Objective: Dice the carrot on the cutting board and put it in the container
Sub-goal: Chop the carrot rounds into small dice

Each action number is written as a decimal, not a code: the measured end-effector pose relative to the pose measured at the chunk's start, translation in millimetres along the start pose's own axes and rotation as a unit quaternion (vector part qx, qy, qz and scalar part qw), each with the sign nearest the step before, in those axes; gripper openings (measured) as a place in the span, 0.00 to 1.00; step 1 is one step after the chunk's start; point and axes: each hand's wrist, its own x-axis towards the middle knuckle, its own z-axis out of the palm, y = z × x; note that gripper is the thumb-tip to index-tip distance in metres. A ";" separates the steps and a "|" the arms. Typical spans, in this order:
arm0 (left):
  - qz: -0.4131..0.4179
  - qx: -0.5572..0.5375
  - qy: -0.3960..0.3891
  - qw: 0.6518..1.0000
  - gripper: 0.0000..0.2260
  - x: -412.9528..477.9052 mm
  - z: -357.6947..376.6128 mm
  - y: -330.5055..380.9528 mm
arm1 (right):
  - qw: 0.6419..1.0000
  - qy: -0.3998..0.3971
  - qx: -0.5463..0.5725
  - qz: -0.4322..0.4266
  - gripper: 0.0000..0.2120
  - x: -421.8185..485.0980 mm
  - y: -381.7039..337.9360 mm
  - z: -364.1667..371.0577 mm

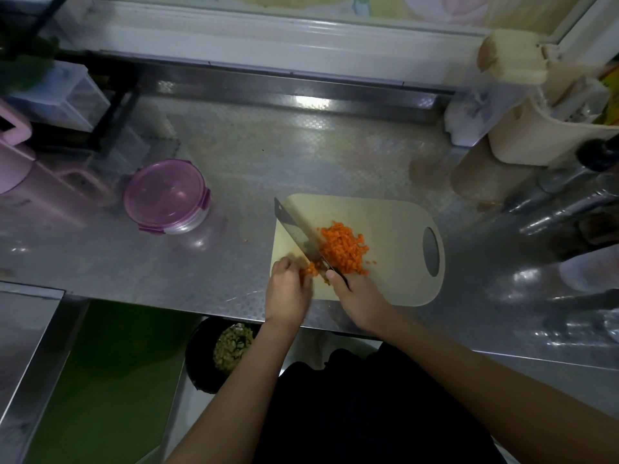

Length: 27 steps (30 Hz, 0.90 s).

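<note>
Steel, patterned and bare across a broad stretch, the counter (254, 152) carries a pink jug (13, 162) at its far left edge. Well apart to the right stands the container (166, 195) with its purple lid on, and open counter lies between it and the cutting board (398, 222). At the board's left front corner, near the counter's front edge, the left hand (288, 291) pins a carrot piece (311, 269) under curled fingers. The cleaver (296, 231) stands just beside them, its handle gripped by the right hand (360, 298). Right of the blade, mid-board, lies the heap of diced carrot (343, 249).
</note>
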 end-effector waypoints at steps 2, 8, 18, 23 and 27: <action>-0.002 0.006 0.002 1.000 0.09 -0.2 0.1 0.7 | 1.000 -0.007 -0.009 0.000 0.20 1.5 1.1 2.5; -0.003 0.015 0.001 1.000 0.09 0.4 -0.7 2.1 | 0.999 -0.021 -0.044 0.013 0.25 4.6 -1.3 3.3; -0.009 0.018 -0.005 1.000 0.08 1.7 -3.1 2.7 | 1.000 -0.012 -0.022 0.005 0.22 10.3 -3.0 -0.2; 0.001 0.021 -0.011 1.000 0.08 5.3 -3.4 1.8 | 1.000 -0.016 -0.023 0.015 0.23 15.0 -2.6 -4.5; 0.030 0.015 -0.051 0.998 0.09 7.6 -6.3 -1.9 | 1.000 0.000 -0.007 0.019 0.24 16.8 -3.0 -11.1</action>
